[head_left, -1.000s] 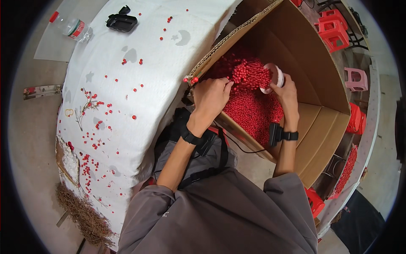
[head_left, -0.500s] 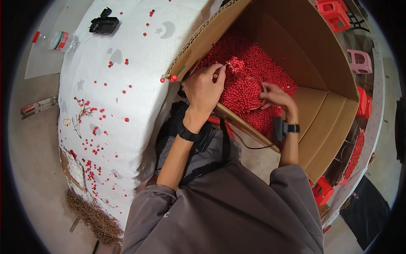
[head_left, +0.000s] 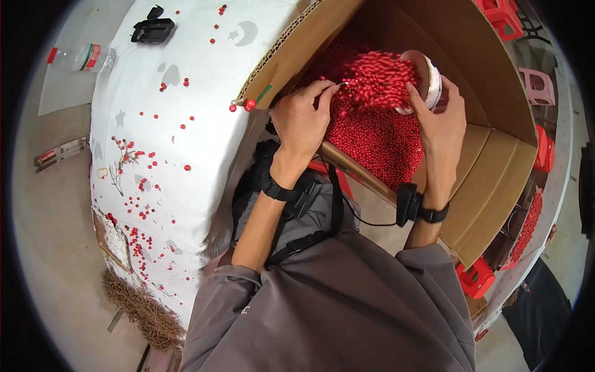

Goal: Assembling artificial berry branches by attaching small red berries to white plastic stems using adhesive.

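My right hand [head_left: 443, 118] grips a white round bowl [head_left: 431, 82] by its rim, tilted on its side above the large cardboard box [head_left: 496, 146]. A blurred mass of small red beads or berries [head_left: 379, 79] spills from its mouth toward the left. My left hand [head_left: 302, 118] reaches over the box's near left wall, thumb and forefinger pinching a thin pale wire-like piece [head_left: 343, 84] whose far end meets the falling red pieces. Below both hands, a deep heap of the same red pieces [head_left: 375, 146] fills the box bottom.
A white-covered table [head_left: 204, 80] on the left bears scattered red berries, a twig [head_left: 118, 167] and a black plastic piece [head_left: 152, 31]. A plastic bottle [head_left: 87, 57] lies at the far left. Red stools [head_left: 477, 278] stand right of the box; a dark cable [head_left: 365, 220] hangs near my right wrist.
My right hand has risen and moved right, lifting the bowl out of the heap and tipping it so the red pieces spill. My left hand stays nearly in place, still pinching.
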Action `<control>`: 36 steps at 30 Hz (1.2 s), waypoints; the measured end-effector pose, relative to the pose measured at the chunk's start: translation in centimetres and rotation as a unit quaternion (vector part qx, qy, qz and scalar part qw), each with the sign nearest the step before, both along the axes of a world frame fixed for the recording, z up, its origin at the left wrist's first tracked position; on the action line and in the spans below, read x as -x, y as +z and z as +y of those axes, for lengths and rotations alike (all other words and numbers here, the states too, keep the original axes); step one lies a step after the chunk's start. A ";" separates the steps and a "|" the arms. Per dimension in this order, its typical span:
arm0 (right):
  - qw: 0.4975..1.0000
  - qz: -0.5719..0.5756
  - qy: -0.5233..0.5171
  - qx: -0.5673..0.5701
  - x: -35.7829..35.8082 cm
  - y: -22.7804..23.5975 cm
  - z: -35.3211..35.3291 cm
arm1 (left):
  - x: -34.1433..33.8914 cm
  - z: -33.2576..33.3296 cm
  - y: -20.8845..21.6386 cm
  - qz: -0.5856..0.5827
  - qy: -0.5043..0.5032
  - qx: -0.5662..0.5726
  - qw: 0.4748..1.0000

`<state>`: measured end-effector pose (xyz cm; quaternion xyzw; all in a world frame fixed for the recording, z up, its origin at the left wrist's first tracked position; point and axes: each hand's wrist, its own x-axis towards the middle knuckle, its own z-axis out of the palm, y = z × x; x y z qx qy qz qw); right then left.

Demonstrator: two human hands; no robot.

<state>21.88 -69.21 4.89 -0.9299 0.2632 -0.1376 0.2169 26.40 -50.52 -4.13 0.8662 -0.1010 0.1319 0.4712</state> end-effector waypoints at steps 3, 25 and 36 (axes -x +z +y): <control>1.000 0.000 0.004 0.002 -0.2 -6.3 -4.8 | 0.1 0.2 0.1 0.020 -0.011 0.044 0.999; 0.879 0.189 0.055 -0.434 1.4 1.6 -2.5 | -0.1 -0.4 0.4 -0.009 0.021 0.007 1.000; 0.993 0.002 0.051 0.103 -0.6 -2.0 -2.0 | 0.2 0.3 0.2 0.030 -0.007 -0.009 0.999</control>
